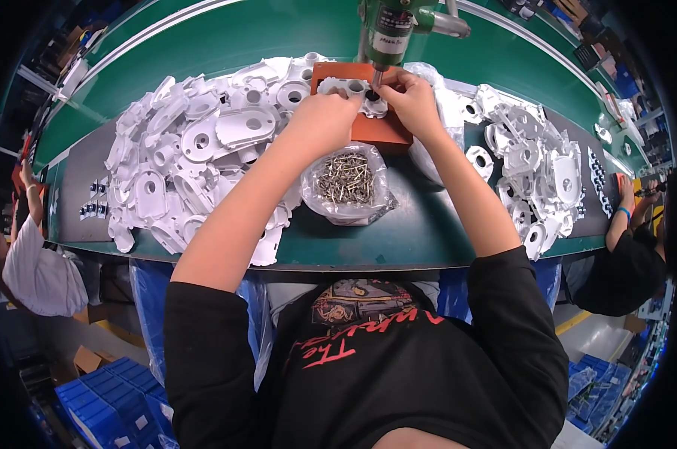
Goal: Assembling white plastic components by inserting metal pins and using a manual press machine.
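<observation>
An orange block [383, 132] stands at the far middle of the bench, with a white plastic part [373, 105] on it that has round holes. My left hand [327, 120] is closed over the left side of this part, its fingertips partly hidden. Right of the part, my right hand [412, 101] is closed in a pinch beside the thin metal tip of a green spindle machine [389, 37]; what sits between thumb and finger is too small to tell. A clear plastic bag [341, 211] full of metal screws or pins [346, 178] lies just nearer than the block.
Heaped white plastic parts [196, 150] cover the left of the bench, and a second heap [537, 165] lies to the right. Clear plastic wrapping [449, 112] is beside the block. People work at both sides. Blue crates [110, 404] stand on the floor at lower left.
</observation>
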`<control>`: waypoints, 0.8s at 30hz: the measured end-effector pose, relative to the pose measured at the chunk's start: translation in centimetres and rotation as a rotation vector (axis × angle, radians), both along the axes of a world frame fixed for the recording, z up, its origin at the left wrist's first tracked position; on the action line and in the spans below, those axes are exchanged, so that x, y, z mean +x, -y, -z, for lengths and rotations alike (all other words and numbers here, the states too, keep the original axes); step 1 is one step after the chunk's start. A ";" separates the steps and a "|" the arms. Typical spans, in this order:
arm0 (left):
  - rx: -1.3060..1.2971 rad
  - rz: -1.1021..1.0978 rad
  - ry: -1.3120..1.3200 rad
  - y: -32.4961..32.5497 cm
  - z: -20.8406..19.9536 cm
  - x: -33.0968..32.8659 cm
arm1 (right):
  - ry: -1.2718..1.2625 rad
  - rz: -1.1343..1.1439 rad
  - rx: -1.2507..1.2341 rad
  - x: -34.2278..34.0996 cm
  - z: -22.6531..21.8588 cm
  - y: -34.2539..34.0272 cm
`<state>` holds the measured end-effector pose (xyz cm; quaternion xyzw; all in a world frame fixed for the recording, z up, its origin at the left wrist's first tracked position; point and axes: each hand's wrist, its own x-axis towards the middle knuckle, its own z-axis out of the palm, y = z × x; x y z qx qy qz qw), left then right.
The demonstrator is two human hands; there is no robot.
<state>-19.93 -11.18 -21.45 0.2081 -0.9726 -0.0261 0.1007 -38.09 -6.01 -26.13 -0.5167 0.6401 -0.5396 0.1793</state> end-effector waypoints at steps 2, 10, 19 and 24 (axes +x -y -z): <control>0.006 -0.003 0.004 0.0 0.0 0.0 | 0.023 0.008 0.039 0.1 -0.4 -0.2; 0.019 -0.003 0.013 -0.2 -0.2 0.0 | -0.039 0.031 -0.006 -0.3 0.6 0.1; 0.007 -0.019 0.033 -0.1 -0.1 0.0 | -0.107 0.059 0.026 0.4 -0.3 -0.3; 0.014 -0.013 0.037 -0.2 -0.3 -0.1 | -0.134 0.037 0.029 0.2 0.1 -0.5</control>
